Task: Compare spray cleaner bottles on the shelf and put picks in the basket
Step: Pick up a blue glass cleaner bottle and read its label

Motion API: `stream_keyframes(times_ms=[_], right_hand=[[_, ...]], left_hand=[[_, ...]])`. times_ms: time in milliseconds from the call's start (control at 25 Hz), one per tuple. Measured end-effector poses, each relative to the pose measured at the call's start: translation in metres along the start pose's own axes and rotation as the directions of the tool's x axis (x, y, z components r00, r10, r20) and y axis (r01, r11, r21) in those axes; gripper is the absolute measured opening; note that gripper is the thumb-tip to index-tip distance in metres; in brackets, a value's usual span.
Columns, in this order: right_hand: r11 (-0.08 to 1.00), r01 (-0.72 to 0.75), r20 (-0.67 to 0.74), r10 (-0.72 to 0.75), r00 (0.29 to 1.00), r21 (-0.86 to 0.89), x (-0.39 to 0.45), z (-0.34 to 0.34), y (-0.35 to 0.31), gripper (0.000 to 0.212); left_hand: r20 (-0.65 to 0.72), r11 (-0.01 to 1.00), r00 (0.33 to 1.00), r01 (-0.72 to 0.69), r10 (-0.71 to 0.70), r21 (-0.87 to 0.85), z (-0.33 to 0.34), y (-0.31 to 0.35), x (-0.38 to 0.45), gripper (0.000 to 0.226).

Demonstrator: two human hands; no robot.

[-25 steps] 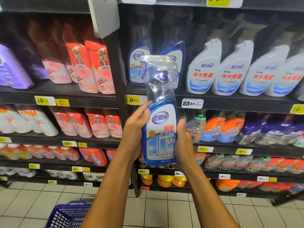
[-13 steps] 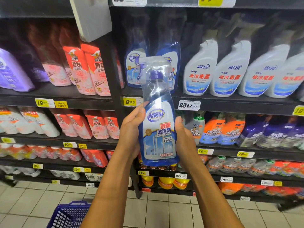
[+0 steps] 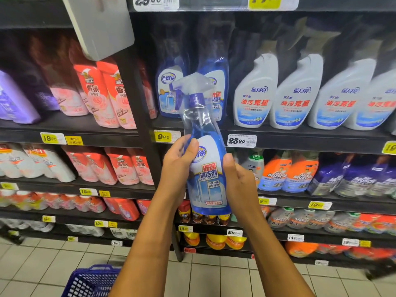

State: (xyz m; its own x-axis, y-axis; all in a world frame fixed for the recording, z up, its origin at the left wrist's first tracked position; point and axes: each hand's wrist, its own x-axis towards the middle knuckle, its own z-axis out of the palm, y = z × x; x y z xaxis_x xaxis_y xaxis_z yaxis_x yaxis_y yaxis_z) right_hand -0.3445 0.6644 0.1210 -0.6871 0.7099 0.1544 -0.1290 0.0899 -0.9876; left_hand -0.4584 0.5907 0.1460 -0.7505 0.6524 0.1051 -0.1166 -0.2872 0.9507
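A blue glass-cleaner spray bottle (image 3: 206,168) with a clear trigger head is held up in front of the shelves, leaning slightly left. My left hand (image 3: 179,168) grips its left side, thumb over the label's top. My right hand (image 3: 239,181) holds its right side, thumb along the edge. Two matching blue bottles (image 3: 169,91) stand on the shelf behind it. The blue basket (image 3: 92,281) sits on the floor at bottom left, partly hidden by my left forearm.
White spray bottles (image 3: 296,93) fill the shelf to the right, with orange and purple sprays (image 3: 289,174) one shelf lower. Red and pink refill pouches (image 3: 105,93) stand on the left shelves. A grey sign (image 3: 98,24) hangs at top left. Pale tiles cover the floor (image 3: 214,279).
The bottle has tilted and turned a little to the left in my hands. My left thumb has slid onto the label's upper corner. The view has shifted slightly.
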Motion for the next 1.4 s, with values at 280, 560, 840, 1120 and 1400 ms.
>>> stream_keyframes(times_ms=[280,560,840,1120,1400], right_hand=[[0.935,-0.284,0.268,0.224,0.937,0.213,0.006,-0.009,0.012,0.050],[0.838,-0.475,0.372,0.364,0.854,0.268,0.004,-0.007,0.020,0.053],[0.942,-0.321,0.307,0.278,0.910,0.098,0.005,-0.006,0.008,0.050],[0.980,-0.176,0.239,0.193,0.952,-0.091,-0.001,-0.007,0.003,0.058],[0.978,-0.197,0.343,0.209,0.916,-0.072,0.003,-0.012,-0.011,0.049]], left_hand=[[0.044,0.945,0.999,0.018,-0.003,-0.328,0.002,-0.001,0.002,0.036],[0.100,0.975,0.995,0.045,-0.023,-0.216,0.004,-0.001,0.004,0.039],[0.070,0.988,0.993,0.108,-0.100,-0.110,0.009,0.003,0.010,0.060],[0.036,0.963,0.987,0.163,-0.159,-0.216,0.006,0.005,0.009,0.078],[0.175,0.832,0.968,0.246,-0.182,-0.497,-0.004,0.015,0.007,0.078]])
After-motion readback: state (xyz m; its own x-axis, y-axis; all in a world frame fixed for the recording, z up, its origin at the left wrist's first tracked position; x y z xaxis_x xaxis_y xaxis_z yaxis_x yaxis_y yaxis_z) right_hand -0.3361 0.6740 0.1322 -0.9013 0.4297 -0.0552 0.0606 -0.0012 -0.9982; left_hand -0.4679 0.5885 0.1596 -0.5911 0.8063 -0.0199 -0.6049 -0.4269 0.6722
